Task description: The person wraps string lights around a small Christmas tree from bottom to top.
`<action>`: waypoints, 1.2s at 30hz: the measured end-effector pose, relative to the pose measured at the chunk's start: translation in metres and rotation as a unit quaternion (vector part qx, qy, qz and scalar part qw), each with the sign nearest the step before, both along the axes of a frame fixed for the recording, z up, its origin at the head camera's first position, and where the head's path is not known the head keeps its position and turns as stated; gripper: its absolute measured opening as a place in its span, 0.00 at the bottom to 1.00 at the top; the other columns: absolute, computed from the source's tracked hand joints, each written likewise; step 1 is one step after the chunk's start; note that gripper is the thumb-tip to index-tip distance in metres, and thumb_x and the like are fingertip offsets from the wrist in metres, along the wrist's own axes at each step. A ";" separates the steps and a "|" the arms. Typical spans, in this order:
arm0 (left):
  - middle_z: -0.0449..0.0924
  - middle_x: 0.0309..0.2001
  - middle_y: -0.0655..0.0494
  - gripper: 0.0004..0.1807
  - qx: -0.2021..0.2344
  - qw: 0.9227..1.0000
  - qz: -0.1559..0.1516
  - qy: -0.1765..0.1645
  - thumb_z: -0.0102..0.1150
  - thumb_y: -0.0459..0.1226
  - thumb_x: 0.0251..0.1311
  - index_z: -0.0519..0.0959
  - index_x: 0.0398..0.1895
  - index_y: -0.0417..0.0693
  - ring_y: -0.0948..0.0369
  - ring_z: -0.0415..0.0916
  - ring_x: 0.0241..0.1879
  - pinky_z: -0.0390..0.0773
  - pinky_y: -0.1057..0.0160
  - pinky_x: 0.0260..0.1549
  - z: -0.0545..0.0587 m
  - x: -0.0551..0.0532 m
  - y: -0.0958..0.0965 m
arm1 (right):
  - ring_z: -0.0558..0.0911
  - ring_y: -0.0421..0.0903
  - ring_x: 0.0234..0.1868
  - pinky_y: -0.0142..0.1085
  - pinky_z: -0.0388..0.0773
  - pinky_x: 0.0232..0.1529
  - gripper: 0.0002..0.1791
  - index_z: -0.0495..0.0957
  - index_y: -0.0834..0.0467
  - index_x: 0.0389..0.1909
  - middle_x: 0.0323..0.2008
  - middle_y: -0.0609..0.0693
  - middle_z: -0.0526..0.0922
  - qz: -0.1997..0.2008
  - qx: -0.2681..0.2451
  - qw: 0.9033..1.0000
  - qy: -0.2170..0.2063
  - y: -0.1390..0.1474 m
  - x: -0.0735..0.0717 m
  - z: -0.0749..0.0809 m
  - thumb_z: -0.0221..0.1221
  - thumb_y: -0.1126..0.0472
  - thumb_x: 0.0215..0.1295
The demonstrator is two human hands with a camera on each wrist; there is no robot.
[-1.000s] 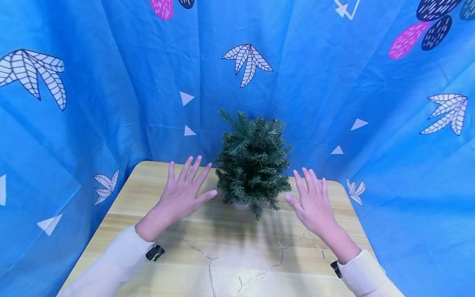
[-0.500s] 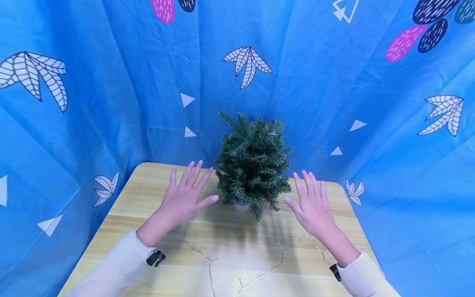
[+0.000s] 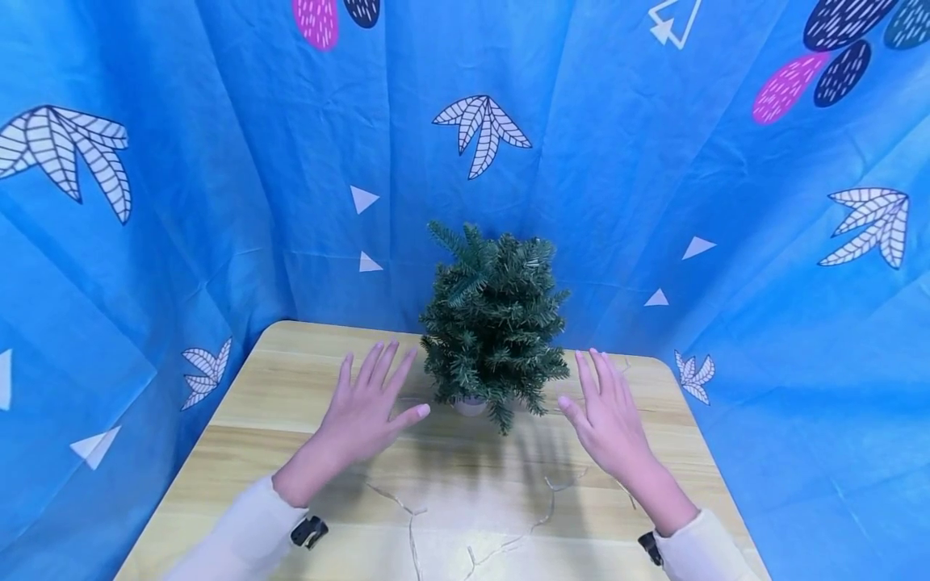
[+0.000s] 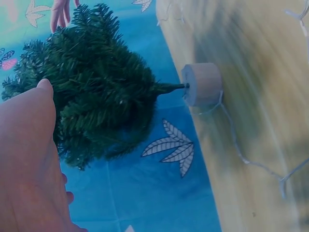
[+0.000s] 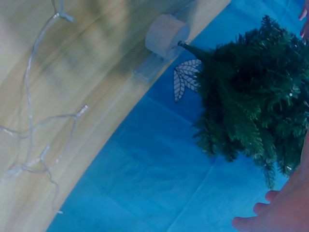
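A small artificial Christmas tree (image 3: 494, 323) with dense green needles stands upright near the back edge of the table. Its round, pale wooden base (image 4: 205, 84) shows fully in the left wrist view. To the left of the tree hovers my left hand (image 3: 363, 415), fingers straight and spread, holding nothing. My right hand (image 3: 610, 424) is on the other side, also with straight fingers and nothing in it. Both hands appear apart from the branches. A thin clear string of fairy lights (image 3: 543, 516) lies loosely on the table in front, partly hidden under the arms.
The pale wooden table (image 3: 240, 452) has rounded back corners. A blue printed curtain (image 3: 603, 145) hangs close behind it and at both sides. Beside the tree's base lies a small translucent box (image 5: 149, 66), touching or nearly touching it.
Both hands have drawn back slightly toward the front of the table and lowered in view, fingers still straight. The tree and light string have stayed put.
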State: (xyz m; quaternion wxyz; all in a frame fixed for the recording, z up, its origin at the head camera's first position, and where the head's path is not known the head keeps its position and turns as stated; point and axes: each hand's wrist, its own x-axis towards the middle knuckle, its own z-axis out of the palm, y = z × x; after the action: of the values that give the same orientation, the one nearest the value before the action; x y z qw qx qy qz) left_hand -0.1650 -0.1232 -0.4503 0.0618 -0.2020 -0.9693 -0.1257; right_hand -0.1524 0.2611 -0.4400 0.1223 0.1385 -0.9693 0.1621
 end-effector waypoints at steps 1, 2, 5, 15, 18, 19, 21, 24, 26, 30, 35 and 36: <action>0.34 0.82 0.47 0.49 0.002 1.000 0.000 -0.003 0.32 0.73 0.67 0.34 0.82 0.62 0.45 0.30 0.81 0.27 0.34 0.73 -0.003 0.001 0.000 | 0.45 0.64 0.79 0.62 0.42 0.76 0.42 0.41 0.52 0.82 0.80 0.62 0.43 -0.001 -0.003 1.000 -0.003 0.000 0.001 -0.002 0.49 0.42 0.77; 0.34 0.82 0.47 0.49 0.004 1.000 0.001 -0.005 0.32 0.73 0.67 0.34 0.82 0.63 0.45 0.30 0.81 0.27 0.33 0.73 -0.006 0.002 0.001 | 0.46 0.65 0.79 0.63 0.44 0.75 0.42 0.41 0.52 0.82 0.80 0.63 0.44 -0.003 -0.006 1.000 -0.005 0.000 0.002 -0.005 0.49 0.42 0.77; 0.34 0.82 0.48 0.49 0.017 1.000 0.002 -0.012 0.34 0.72 0.67 0.33 0.82 0.63 0.45 0.30 0.81 0.28 0.33 0.73 -0.013 0.005 0.003 | 0.47 0.66 0.79 0.64 0.46 0.74 0.42 0.42 0.52 0.82 0.80 0.63 0.45 -0.007 -0.017 1.000 -0.012 -0.001 0.005 -0.011 0.49 0.42 0.77; 0.37 0.82 0.48 0.49 0.059 0.998 0.015 -0.028 0.39 0.70 0.68 0.35 0.82 0.61 0.45 0.34 0.81 0.32 0.34 0.74 -0.042 0.019 0.009 | 0.49 0.67 0.78 0.66 0.48 0.72 0.41 0.41 0.51 0.82 0.80 0.62 0.46 -0.006 -0.048 0.998 -0.034 -0.005 0.016 -0.032 0.48 0.43 0.78; 0.39 0.82 0.47 0.49 0.062 0.998 0.014 -0.025 0.41 0.69 0.68 0.38 0.83 0.58 0.44 0.37 0.80 0.35 0.34 0.74 -0.051 0.022 0.013 | 0.49 0.66 0.78 0.66 0.47 0.73 0.41 0.42 0.51 0.82 0.79 0.62 0.46 -0.002 -0.048 0.998 -0.040 -0.007 0.022 -0.041 0.48 0.42 0.78; 0.40 0.82 0.47 0.49 0.062 0.998 0.013 -0.022 0.42 0.69 0.68 0.39 0.83 0.57 0.44 0.38 0.80 0.37 0.34 0.74 -0.054 0.023 0.014 | 0.49 0.65 0.78 0.66 0.47 0.73 0.41 0.41 0.51 0.82 0.79 0.62 0.47 -0.002 -0.050 0.998 -0.044 -0.008 0.024 -0.044 0.48 0.42 0.78; 0.40 0.82 0.46 0.49 0.063 0.998 0.010 -0.018 0.42 0.69 0.68 0.41 0.82 0.55 0.43 0.40 0.80 0.40 0.34 0.73 -0.060 0.025 0.016 | 0.49 0.65 0.78 0.66 0.47 0.73 0.41 0.41 0.50 0.82 0.79 0.62 0.47 -0.001 -0.051 0.997 -0.051 -0.009 0.027 -0.050 0.47 0.41 0.78; 0.39 0.82 0.47 0.50 0.065 0.998 0.009 -0.019 0.42 0.69 0.68 0.42 0.82 0.55 0.44 0.41 0.80 0.42 0.34 0.74 -0.068 0.030 0.019 | 0.49 0.64 0.79 0.65 0.47 0.74 0.41 0.39 0.48 0.82 0.80 0.61 0.46 -0.007 -0.058 0.996 -0.065 -0.012 0.031 -0.057 0.46 0.40 0.78; 0.39 0.82 0.48 0.50 0.069 0.997 0.009 -0.022 0.43 0.69 0.67 0.43 0.82 0.55 0.44 0.41 0.80 0.43 0.34 0.74 -0.074 0.033 0.021 | 0.50 0.64 0.79 0.65 0.48 0.73 0.41 0.39 0.48 0.82 0.80 0.61 0.46 -0.009 -0.062 0.996 -0.069 -0.013 0.034 -0.062 0.46 0.40 0.78; 0.40 0.82 0.49 0.50 0.072 0.996 0.016 -0.040 0.44 0.69 0.67 0.43 0.82 0.56 0.45 0.41 0.80 0.43 0.35 0.74 -0.088 0.039 0.025 | 0.52 0.65 0.78 0.66 0.51 0.72 0.41 0.41 0.50 0.82 0.80 0.61 0.48 -0.011 -0.070 0.995 -0.071 -0.017 0.040 -0.073 0.47 0.41 0.78; 0.43 0.81 0.48 0.50 0.071 0.995 0.022 -0.064 0.43 0.71 0.66 0.44 0.82 0.57 0.45 0.43 0.80 0.44 0.35 0.74 -0.106 0.048 0.031 | 0.51 0.64 0.78 0.65 0.51 0.73 0.41 0.41 0.50 0.82 0.80 0.60 0.47 -0.009 -0.074 0.994 -0.085 -0.022 0.047 -0.087 0.46 0.40 0.78; 0.44 0.81 0.48 0.50 0.071 0.995 0.022 -0.064 0.44 0.70 0.66 0.45 0.82 0.56 0.45 0.43 0.79 0.45 0.35 0.73 -0.109 0.050 0.033 | 0.50 0.63 0.79 0.64 0.51 0.73 0.41 0.40 0.50 0.82 0.80 0.60 0.47 -0.009 -0.075 0.993 -0.088 -0.023 0.048 -0.089 0.46 0.40 0.78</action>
State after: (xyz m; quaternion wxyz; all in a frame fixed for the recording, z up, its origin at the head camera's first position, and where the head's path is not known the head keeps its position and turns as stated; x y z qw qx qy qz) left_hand -0.1151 -0.0907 -0.5594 0.0163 -0.1676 -0.9640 -0.2058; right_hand -0.1045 0.2379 -0.5295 0.0478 0.1056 -0.9626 0.2450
